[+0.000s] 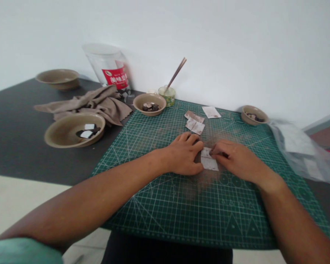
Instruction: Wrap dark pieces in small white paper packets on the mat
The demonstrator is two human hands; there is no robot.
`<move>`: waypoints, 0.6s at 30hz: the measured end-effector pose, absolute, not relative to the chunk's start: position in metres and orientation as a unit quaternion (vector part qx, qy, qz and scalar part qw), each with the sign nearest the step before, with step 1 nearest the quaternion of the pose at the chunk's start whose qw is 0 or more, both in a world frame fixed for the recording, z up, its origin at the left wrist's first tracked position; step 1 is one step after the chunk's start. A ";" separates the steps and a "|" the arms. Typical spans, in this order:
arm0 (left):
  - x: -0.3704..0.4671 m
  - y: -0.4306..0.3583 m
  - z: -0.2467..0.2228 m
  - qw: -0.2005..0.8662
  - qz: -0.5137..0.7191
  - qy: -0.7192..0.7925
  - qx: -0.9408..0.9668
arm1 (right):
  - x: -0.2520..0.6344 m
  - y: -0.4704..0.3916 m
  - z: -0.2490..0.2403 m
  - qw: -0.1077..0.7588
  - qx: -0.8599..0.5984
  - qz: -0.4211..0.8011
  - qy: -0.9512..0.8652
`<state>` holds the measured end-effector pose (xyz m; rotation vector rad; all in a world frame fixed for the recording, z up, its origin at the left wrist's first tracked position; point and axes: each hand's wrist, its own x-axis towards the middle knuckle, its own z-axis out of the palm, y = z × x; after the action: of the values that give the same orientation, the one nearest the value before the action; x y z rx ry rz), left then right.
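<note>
A white paper piece point(209, 164) with brown smudges and a crease across it lies on the green cutting mat point(165, 205). My left hand point(184, 154) rests on the mat at the paper's left edge, thumb and fingers apart, steadying it. Over the paper's upper right part, my right hand point(233, 157) is closed in a pinch. A small dark bit shows at its fingertips, too small to name. Brown powdery smears surround both hands. Beyond them lie a smudged white paper point(195, 126), a brownish paper point(194, 116) and a cleaner white sheet point(211, 112).
Left stand a bowl with dark and white pieces point(52, 134), a cloth point(96, 104), another bowl point(57, 79) and a clear tub point(99, 64). Behind are a bowl of dark chunks point(137, 102) and a glass point(169, 98) with sticks. Right: a small bowl point(249, 117), plastic bag point(299, 150).
</note>
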<state>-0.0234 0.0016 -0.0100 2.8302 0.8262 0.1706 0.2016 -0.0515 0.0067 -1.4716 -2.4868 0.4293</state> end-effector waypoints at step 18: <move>-0.024 0.002 -0.011 0.096 0.062 0.278 0.954 | 0.195 -0.054 0.006 0.133 -0.464 0.203 -0.852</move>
<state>-0.0236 0.0019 -0.0106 2.8258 0.8231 0.1825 0.1945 -0.0544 0.0056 -1.3470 -2.4704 0.5879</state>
